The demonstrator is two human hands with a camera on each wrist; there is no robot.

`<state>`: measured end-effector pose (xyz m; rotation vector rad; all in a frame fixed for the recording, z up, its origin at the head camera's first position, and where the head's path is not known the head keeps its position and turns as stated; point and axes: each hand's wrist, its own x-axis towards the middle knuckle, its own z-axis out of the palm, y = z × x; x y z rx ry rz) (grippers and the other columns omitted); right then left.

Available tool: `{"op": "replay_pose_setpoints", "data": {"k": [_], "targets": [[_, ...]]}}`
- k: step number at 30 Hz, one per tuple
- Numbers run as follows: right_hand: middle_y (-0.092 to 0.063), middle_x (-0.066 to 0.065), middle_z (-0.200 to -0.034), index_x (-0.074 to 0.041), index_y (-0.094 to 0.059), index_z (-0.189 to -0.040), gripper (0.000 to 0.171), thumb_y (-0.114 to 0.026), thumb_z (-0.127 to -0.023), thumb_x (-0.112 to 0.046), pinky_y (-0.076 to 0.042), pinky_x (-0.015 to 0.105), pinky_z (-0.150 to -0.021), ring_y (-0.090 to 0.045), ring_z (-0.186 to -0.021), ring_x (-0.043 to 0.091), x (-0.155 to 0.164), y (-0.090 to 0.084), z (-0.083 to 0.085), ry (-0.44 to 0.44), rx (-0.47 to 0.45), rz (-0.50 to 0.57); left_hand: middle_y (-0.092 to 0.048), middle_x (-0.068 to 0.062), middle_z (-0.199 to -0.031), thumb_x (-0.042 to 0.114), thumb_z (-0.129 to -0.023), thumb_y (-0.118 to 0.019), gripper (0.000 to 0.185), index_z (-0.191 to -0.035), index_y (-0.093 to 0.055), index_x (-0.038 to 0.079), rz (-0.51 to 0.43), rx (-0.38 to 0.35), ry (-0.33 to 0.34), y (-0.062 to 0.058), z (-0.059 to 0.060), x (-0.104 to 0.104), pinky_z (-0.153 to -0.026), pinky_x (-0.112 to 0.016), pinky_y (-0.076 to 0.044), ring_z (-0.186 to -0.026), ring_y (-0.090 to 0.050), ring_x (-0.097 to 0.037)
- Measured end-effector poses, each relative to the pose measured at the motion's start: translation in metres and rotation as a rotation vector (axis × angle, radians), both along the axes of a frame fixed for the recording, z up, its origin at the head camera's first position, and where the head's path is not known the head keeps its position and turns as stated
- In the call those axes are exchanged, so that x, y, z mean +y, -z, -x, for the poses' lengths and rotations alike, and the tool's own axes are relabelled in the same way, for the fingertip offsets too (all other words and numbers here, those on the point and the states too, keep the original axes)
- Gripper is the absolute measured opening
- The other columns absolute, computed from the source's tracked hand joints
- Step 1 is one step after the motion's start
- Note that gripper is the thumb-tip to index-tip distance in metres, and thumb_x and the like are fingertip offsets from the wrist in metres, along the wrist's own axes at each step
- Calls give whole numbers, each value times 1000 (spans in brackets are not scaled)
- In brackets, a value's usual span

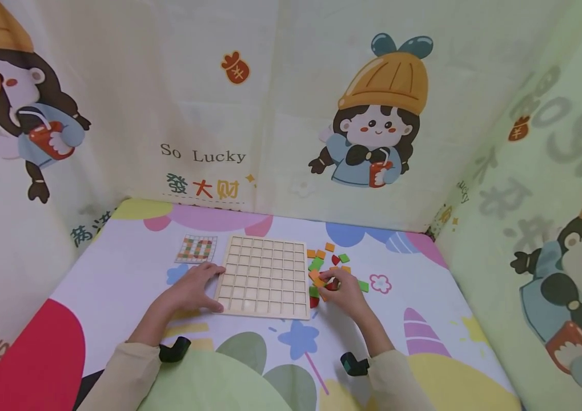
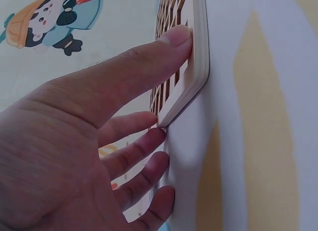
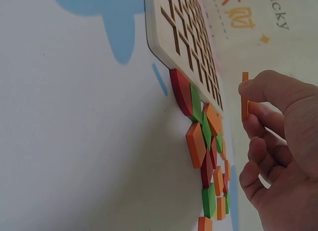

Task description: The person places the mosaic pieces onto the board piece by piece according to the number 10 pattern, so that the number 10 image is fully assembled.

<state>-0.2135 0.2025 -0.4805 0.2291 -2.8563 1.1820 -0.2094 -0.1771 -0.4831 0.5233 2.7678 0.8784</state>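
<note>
A pale wooden board [image 1: 265, 277] divided into a grid of square cells lies flat on the table, its cells bare. My left hand [image 1: 195, 288] is spread at its left side. In the left wrist view the thumb [image 2: 176, 37] rests on the board's frame, while the other fingers reach along its edge. Above the loose tiles, to the right of the board, is my right hand [image 1: 344, 294]. Thumb and index finger pinch a thin orange tile [image 3: 245, 112], seen edge-on in the right wrist view. Orange, green and red tiles [image 3: 196, 144] are scattered just below it.
Behind my left hand, a card with a coloured grid pattern [image 1: 196, 249] lies left of the board. A printed cloth [image 1: 249, 354] covers the table. Curtains with cartoon figures [image 1: 291, 114] enclose the back and both sides.
</note>
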Motion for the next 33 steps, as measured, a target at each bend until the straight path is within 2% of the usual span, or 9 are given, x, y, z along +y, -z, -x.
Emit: {"op": "replay_pose_setpoints", "data": {"k": [5,13,21,27,33], "targets": [[-62,3,-93,-12,-70,-99,21,-77,-79,-9,-44,20,-58,-50,-76,19,-5,-1,2,-10,-27,24,-46,-17,-137,40,-65,-87,91,-140,-47,7,13,4,6,-1,2,-1,-100,-58,-39,-123,-43,-40],[-59,3,-92,-16,-72,-100,22,-78,-80,-13,-44,21,-60,-49,-78,16,-14,2,3,-1,-45,3,-47,-17,-136,38,-65,-88,90,-140,-48,7,6,4,8,-2,0,1,-99,-57,-40,-122,-44,-39],[-62,4,-89,-14,-72,-100,21,-78,-80,-14,-42,21,-57,-48,-73,16,-20,2,6,-57,-4,-17,-47,-18,-136,37,-65,-88,90,-139,-48,6,-2,22,7,-4,-2,0,-99,-57,-41,-122,-44,-40],[-64,1,-94,-14,-72,-100,20,-77,-81,-14,-44,21,-62,-51,-78,19,-30,-1,4,-83,-29,27,-46,-17,-138,38,-65,-88,90,-140,-48,7,-7,22,15,-1,0,-1,-99,-57,-41,-124,-44,-40],[-63,-1,-94,-16,-71,-100,20,-77,-81,-16,-45,22,-63,-51,-78,16,-43,1,6,-108,-40,20,-46,-17,-139,37,-66,-88,89,-140,-48,7,-17,18,18,2,1,-4,-99,-58,-40,-125,-43,-41]]}}
